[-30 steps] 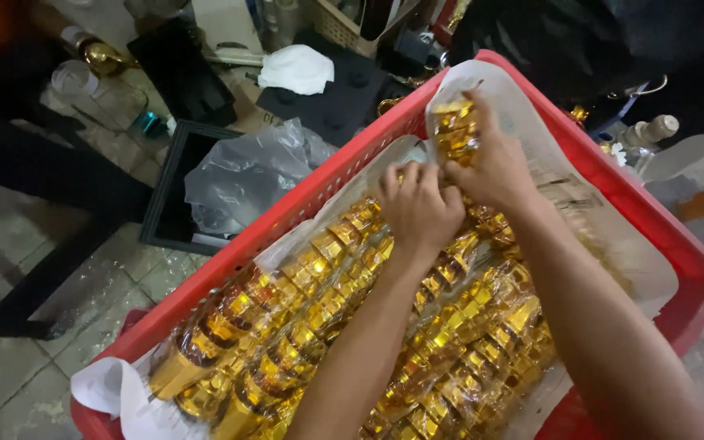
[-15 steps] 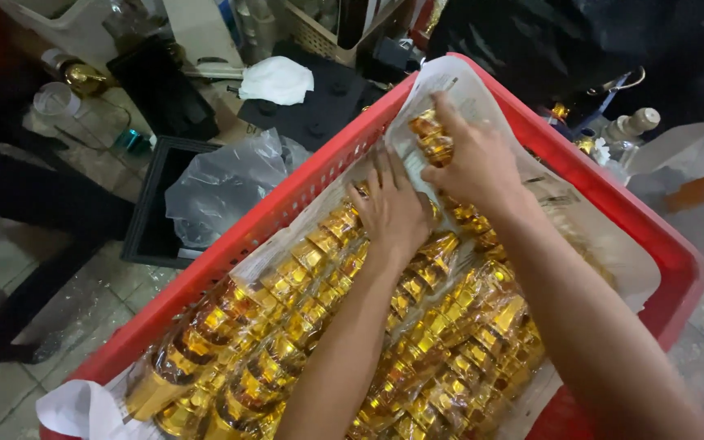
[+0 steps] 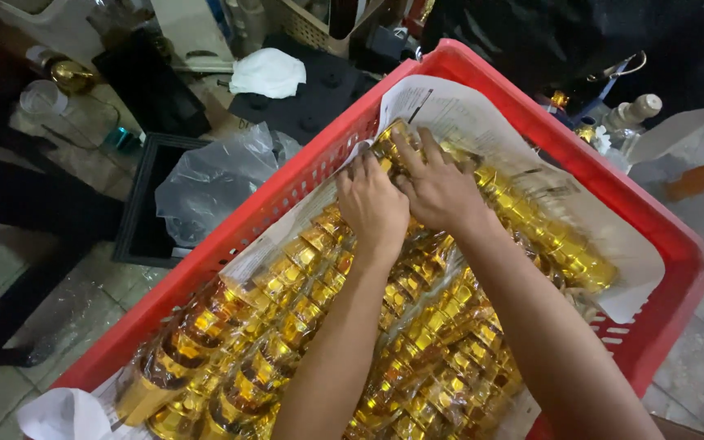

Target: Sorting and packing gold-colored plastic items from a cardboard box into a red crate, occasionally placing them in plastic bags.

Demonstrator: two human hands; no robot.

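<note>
A red plastic crate (image 3: 670, 236) lined with white paper (image 3: 482, 114) is packed with rows of small amber bottles with gold caps (image 3: 303, 310). Both my hands are at the far end of the crate, close together. My left hand (image 3: 372, 204) has its fingers curled down onto a bottle at the left wall. My right hand (image 3: 437, 187) grips a gold-capped bottle (image 3: 386, 148) at the paper's edge, pressing it in among the others. My forearms cover the middle rows.
Left of the crate lie a crumpled clear plastic bag (image 3: 213, 179) and a black tray (image 3: 136, 220) on the tiled floor. A white cloth (image 3: 266, 72), a gold round jar (image 3: 71, 75) and a clear cup (image 3: 42, 98) lie further back. A corked bottle (image 3: 637, 110) stands at the right.
Both hands have shifted left toward the crate's far left wall and come together on a bottle there. The view has dropped closer to the crate.
</note>
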